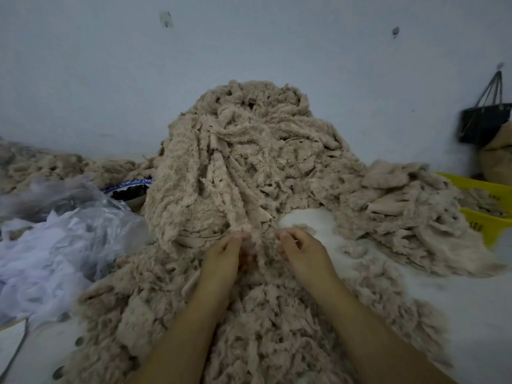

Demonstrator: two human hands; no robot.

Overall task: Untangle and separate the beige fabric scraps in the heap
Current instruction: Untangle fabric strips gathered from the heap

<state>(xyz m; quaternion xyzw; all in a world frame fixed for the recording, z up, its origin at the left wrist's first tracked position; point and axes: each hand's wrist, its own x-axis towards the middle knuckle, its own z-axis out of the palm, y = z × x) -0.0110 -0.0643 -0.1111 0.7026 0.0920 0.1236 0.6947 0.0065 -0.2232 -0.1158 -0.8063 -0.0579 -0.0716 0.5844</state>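
Beige fabric scraps [249,162] lie in a tall tangled heap in the middle of the head view. The heap leans against a pale wall [249,45] and spreads down over the white worktop [457,300] toward the person. Both bare forearms reach in from the lower edge, and the two hands meet at the foot of the heap, close together.

The left hand [221,253] has its fingers curled around a bunch of the scraps that hangs down from the heap. The right hand [302,250] is just beside it, with fingers bent, and it pinches a thin edge of the same material. The fingertips are a little blurred.

To the right there is a lower, flatter pile [410,212] of the same beige pieces, partly resting on a yellow crate [487,189]. Behind the crate a black bag [484,123] hangs on the wall above a brown sack [498,159].

To the left lies a clear plastic bag [69,206] with white mesh fabric [36,267] below it. A bowl [128,191] with something dark inside stands just beside the heap. More beige material [41,164] is along the wall behind the bag.
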